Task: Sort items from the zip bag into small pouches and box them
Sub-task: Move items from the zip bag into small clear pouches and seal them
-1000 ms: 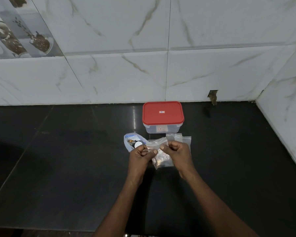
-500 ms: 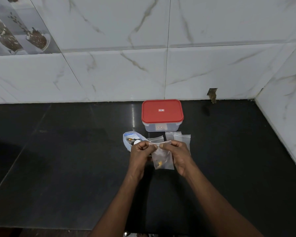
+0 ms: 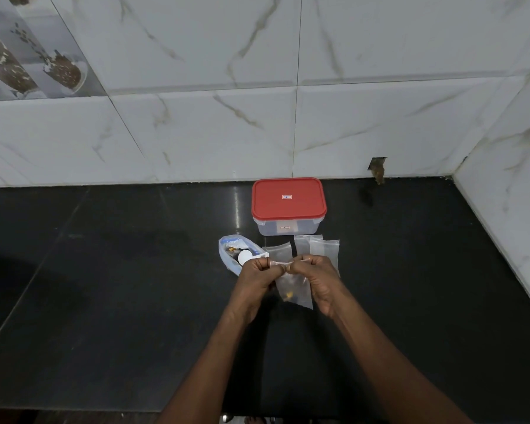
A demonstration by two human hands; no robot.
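Both hands are closed in a pinch: the left hand (image 3: 256, 275) and the right hand (image 3: 318, 276) each grip the top edge of one small pouch (image 3: 294, 290) between thumb and curled fingers, knuckles almost touching at the middle of the mouth. The mouth strip runs left to right between the two hands, and the body of the pouch hangs below them towards the person. It is thin, clear, slightly crinkled plastic. A small yellow piece (image 3: 288, 292) shows through its lower part, along with something darker that is too small to identify. The pinch along the strip suggests the seal is being pressed closed, though whether it is fully shut cannot be told. The box (image 3: 288, 229), a translucent rectangular tub, stands straight ahead beyond the hands, about equally near to each, with its long side across the view and its red lid (image 3: 288, 198) on, so boxing would first call for lifting that lid. Flat empty pouches (image 3: 317, 247) lie between the hands and the box. The zip bag (image 3: 230, 244), bluish, soft and open-mouthed, with mixed small items inside, lies just left of the left hand. All of these rest on a glossy black desk (image 3: 104, 286) backed by white veined wall tiles (image 3: 196, 133).
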